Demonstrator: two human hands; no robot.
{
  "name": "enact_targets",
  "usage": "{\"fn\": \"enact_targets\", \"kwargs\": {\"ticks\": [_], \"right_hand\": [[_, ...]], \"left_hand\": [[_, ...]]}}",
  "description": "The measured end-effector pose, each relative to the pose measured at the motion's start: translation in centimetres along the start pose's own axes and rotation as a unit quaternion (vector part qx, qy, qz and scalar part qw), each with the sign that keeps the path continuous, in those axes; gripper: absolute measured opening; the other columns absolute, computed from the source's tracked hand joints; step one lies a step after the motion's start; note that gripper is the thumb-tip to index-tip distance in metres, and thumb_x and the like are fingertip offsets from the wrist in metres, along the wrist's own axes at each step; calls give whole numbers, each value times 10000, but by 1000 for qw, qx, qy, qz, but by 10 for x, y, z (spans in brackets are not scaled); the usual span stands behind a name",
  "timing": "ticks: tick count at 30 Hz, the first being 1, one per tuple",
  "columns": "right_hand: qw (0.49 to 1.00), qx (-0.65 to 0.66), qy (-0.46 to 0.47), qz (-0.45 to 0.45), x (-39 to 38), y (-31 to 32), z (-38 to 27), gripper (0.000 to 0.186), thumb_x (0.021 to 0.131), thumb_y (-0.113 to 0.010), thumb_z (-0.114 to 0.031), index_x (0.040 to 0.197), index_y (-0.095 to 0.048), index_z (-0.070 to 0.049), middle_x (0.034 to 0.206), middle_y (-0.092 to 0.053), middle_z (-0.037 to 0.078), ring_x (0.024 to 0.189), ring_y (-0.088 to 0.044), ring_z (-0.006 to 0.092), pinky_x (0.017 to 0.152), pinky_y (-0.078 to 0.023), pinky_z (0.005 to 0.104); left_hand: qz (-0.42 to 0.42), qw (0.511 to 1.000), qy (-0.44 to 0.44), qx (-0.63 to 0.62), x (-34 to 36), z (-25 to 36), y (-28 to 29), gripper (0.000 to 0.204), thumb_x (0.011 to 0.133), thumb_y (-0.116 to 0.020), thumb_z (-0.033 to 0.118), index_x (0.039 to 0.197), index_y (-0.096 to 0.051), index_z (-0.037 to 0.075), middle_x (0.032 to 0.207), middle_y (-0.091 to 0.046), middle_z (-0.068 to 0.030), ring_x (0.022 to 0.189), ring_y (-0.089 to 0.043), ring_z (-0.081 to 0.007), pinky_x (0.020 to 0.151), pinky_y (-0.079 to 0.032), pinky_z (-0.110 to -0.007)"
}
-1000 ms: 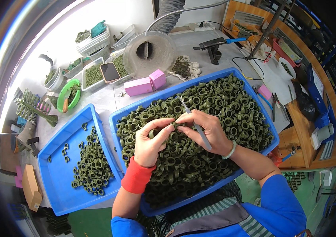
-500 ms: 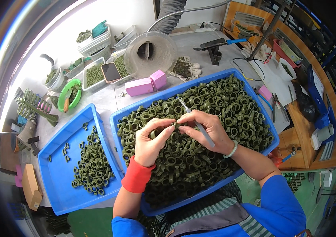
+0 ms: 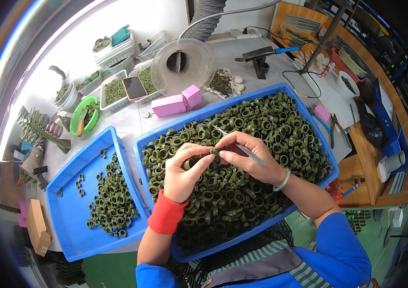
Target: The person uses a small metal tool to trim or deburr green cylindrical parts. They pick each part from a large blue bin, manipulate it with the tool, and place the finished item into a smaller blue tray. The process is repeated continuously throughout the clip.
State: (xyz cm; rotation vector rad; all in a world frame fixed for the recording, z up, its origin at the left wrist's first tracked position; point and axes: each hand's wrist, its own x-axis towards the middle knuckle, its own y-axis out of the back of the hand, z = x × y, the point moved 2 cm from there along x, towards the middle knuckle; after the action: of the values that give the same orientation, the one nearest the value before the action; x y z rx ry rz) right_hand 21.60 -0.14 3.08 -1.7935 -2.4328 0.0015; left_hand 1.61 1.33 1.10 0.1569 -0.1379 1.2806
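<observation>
One green piece (image 3: 215, 151) is pinched between left hand (image 3: 181, 174) and right hand (image 3: 259, 172), which also grips one grey tool (image 3: 251, 154). Two blue trays (image 3: 69, 225), one beneath the hands, one left of them, hold many green rings (image 3: 271, 115) on a grey table (image 3: 127, 127); beyond, a pale wall (image 3: 173, 14). The tool slants flatter than before.

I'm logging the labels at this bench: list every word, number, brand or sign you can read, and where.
Nothing can be read.
Brown cardboard box: small mark near its lower end, too small to read.
Phone: dark screen, no legible text.
Any other markings: too small or blurred.
</observation>
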Motion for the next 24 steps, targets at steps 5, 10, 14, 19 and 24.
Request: {"fn": "enact_targets", "kwargs": {"ticks": [5,10,14,19,24], "right_hand": [[998,-63,8,7,-1,-1,1,180,950,-681,-145,1071,-625,-25,884,-615,-20,775,-550,35,676,-461,213],[999,-38,-7,-4,-1,4,4,190,943,-681,-160,1063,-623,-25,865,-610,-23,768,-549,35,670,-459,216],[999,-43,-21,-15,-1,4,0,192,942,-679,-159,1066,-625,-23,861,-614,-21,767,-555,38,670,-461,218],[998,-56,-18,-20,0,5,0,188,943,-678,-157,1063,-638,-18,877,-628,-16,775,-563,38,676,-465,216],[999,-2,-35,-35,3,11,8,174,953,-668,-139,1069,-645,-12,918,-652,2,811,-583,40,708,-486,220]], "left_hand": [[9,987,-110,118,0,7,-5,180,824,-778,-28,998,-741,1,968,-686,-90,918,-652,-180,836,-514,-299],[3,985,-120,127,0,8,-6,191,817,-786,-29,999,-742,8,973,-688,-84,905,-656,-175,815,-517,-292],[2,983,-124,134,0,7,-6,193,814,-787,-34,997,-741,7,970,-688,-80,903,-657,-174,816,-517,-290],[3,983,-124,133,0,7,-7,184,818,-781,-32,994,-739,2,964,-686,-79,902,-656,-174,817,-516,-289],[-18,988,-100,119,1,9,-4,167,842,-769,-12,1005,-734,-5,961,-681,-70,887,-643,-151,799,-509,-276]]}}
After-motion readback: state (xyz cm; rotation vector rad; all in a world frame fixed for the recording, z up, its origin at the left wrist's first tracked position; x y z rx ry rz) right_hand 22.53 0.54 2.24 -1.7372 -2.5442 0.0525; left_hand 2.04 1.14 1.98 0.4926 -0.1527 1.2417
